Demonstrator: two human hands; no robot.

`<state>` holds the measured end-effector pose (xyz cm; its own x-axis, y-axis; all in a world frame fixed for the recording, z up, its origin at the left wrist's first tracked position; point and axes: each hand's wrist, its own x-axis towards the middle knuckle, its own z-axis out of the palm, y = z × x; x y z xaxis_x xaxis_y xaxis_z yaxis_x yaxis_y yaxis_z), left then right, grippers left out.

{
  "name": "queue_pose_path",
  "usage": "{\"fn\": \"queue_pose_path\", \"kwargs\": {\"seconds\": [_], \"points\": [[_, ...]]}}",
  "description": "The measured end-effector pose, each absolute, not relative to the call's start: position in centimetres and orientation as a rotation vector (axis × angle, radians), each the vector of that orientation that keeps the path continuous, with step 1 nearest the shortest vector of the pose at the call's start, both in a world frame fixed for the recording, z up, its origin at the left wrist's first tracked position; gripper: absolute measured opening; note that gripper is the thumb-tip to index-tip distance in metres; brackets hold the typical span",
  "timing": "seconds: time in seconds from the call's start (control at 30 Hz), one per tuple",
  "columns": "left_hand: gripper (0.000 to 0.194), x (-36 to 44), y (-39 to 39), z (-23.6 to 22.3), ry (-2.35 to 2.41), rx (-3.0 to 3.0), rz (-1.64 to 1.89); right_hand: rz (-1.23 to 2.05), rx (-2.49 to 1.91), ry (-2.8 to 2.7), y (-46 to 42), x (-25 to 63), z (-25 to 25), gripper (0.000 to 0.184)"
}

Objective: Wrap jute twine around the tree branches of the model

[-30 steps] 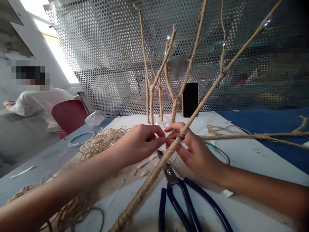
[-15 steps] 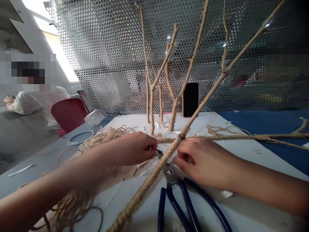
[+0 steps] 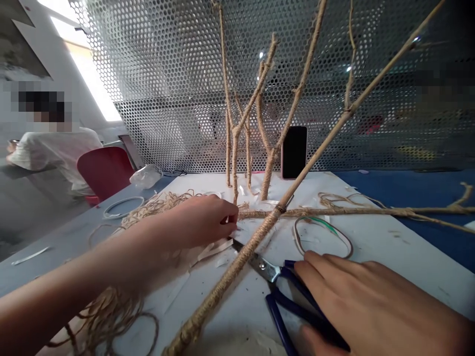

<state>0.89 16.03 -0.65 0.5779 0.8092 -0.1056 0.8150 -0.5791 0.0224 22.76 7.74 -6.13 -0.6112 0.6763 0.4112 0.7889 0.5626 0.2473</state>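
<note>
While pinching with the left hand (image 3: 215,220) by the lying wrapped branch (image 3: 356,211), seemingly at the step of taking the scissors (image 3: 272,275) off the table (image 3: 393,257) with the right hand (image 3: 359,296). Loosely bent over the blue handles (image 3: 280,324) at the right, with thumb apart; closed at the left; too covered to tell of any firm hold or anything pinched. Next, probably needing a closed grip round the handles and a pull clear of the slanting branch (image 3: 314,160) crossing above the blades (image 3: 237,244).
</note>
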Motion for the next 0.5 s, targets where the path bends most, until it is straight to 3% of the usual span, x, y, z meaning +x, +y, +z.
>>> {"fn": "queue_pose_path", "kwargs": {"seconds": [0.4,0.5], "points": [[0.024,0.0,15.8,0.0,1.308,2.718,-0.122,-0.831,-1.101,-2.41,7.7,24.1,-6.1,0.047],[0.023,0.0,15.6,0.4,1.325,2.723,-0.072,-0.865,-1.074,-2.419,7.9,24.0,-6.1,0.042]]}}
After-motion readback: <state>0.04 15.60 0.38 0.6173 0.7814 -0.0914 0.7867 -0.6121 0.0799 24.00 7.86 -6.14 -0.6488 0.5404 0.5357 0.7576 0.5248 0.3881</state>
